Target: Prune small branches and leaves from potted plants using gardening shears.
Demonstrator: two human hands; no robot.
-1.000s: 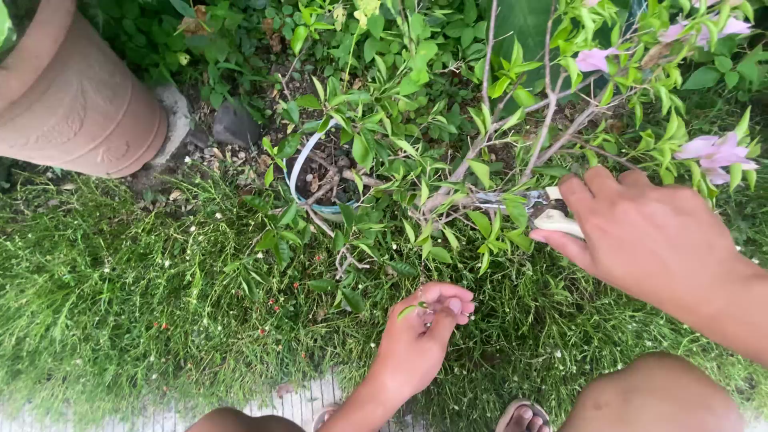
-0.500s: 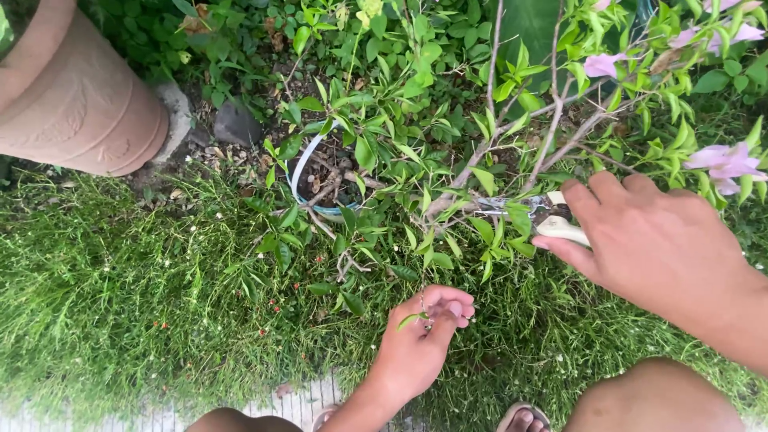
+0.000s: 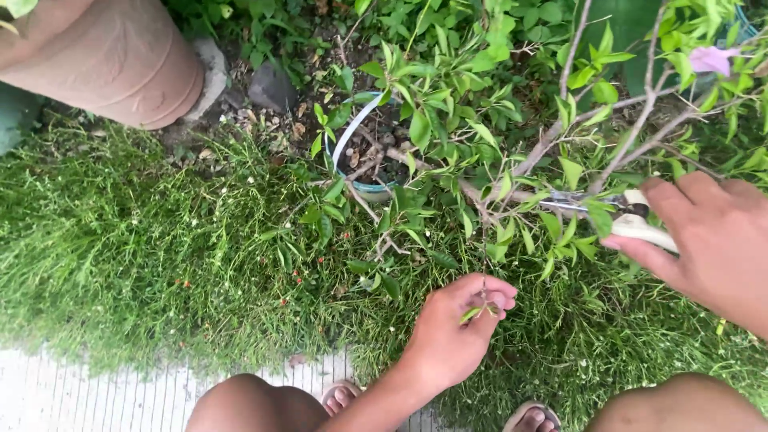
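My knees and sandalled toes sit at the bottom edge, on the pale paving strip (image 3: 96, 400) that borders the grass (image 3: 144, 264). Just beyond them my left hand (image 3: 452, 336) is curled nearly shut, its fingers (image 3: 496, 296) pinched on a thin twig (image 3: 480, 308) with a small green leaf or two on it. The twig runs up toward the shrub; I can't tell from here whether it is attached or already loose.

Further out and to the right, my right hand (image 3: 712, 244) is wrapped around the cream handles of a pair of pruning shears (image 3: 616, 210). The grip is closed on the handles, and the metal blades point left into the foliage, level with a woody stem (image 3: 552, 140) of the flowering shrub. Leaves cover the blade tips, so whether they are around a stem or only beside one is unclear.

I judge this to be the trimming step: one hand gathering a cutting, the other lining up the shears. The next cut would call for getting the blades squarely around a single stem, clear of the neighbouring shoots, with my left fingers kept well out of their path.

Behind the shears, a small white-rimmed pot (image 3: 360, 152) sits half buried among the leaves, and farthest off, at the top left, stands a large terracotta pot (image 3: 120, 56).
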